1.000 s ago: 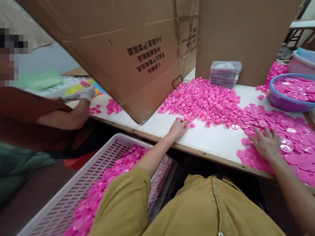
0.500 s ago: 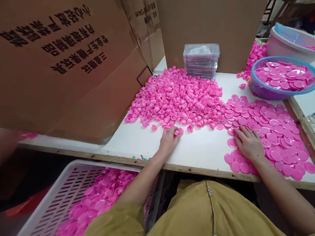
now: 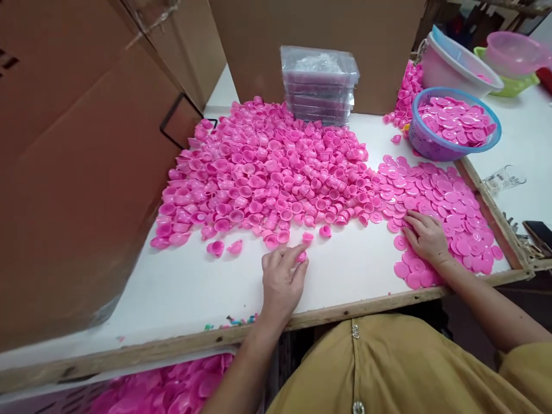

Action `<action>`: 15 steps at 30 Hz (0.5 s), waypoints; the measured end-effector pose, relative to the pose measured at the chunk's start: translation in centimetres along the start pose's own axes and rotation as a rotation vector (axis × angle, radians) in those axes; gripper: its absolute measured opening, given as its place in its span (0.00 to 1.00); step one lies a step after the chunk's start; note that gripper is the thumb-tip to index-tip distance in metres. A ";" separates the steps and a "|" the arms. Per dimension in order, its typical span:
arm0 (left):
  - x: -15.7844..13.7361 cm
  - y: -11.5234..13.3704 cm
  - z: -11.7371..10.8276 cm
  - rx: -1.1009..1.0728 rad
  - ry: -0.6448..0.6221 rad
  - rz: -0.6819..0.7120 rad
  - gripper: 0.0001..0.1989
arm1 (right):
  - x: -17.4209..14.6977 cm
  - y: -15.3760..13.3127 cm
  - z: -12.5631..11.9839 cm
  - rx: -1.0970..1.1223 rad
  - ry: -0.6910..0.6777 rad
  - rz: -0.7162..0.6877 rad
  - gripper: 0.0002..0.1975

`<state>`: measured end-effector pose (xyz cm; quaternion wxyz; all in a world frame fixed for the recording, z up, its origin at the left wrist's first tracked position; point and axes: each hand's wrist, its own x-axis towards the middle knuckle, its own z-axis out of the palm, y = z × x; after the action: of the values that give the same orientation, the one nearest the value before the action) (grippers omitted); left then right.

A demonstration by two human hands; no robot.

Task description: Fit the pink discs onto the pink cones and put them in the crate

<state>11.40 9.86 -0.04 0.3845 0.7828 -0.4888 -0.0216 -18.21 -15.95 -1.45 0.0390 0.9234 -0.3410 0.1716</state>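
Near the front of the table, my left hand [image 3: 282,282] has its thumb and index finger around a small pink toy cup [image 3: 301,257]. Just beyond it, two loose pink cups lie on the white tabletop, and behind them spreads a large heap of pink toy cups [image 3: 271,167]. To the right, my right hand [image 3: 426,238] rests on a spread of flat pink toy saucers [image 3: 463,224]. Its fingers are stretched out and slightly apart at the left side of the saucers, and I see nothing held in them.
A big cardboard box [image 3: 77,172] stands on the left. Wrapped clear plastic packs [image 3: 319,86] are stacked behind the cups. A blue-purple basket [image 3: 431,146] of saucers sits at back right. Below the wooden table edge [image 3: 345,312], a white crate holds pink pieces.
The camera view has shifted, showing more of the table's right side. My left hand has drawn a cup back from the heap's front edge. My right hand stays on the saucers.
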 end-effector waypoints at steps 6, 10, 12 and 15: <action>-0.5 0.4 0.2 -0.274 -0.227 0.039 0.09 | 0.6 -0.4 0.2 -0.059 0.008 -0.007 0.17; -0.5 0.4 0.8 -0.289 -0.388 0.095 0.07 | 0.8 -1.0 0.9 -0.022 -0.010 -0.051 0.17; -0.5 0.4 0.9 -0.292 -0.394 0.046 0.07 | 1.0 -1.6 1.3 0.028 -0.016 -0.078 0.17; -0.5 0.6 0.8 -0.395 -0.409 -0.103 0.11 | 1.4 -2.2 1.6 0.080 -0.035 -0.088 0.17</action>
<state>10.33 9.61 -0.41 0.4212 0.6960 -0.5022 -0.2933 -15.36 -15.42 -2.35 0.0034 0.9413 -0.2933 0.1671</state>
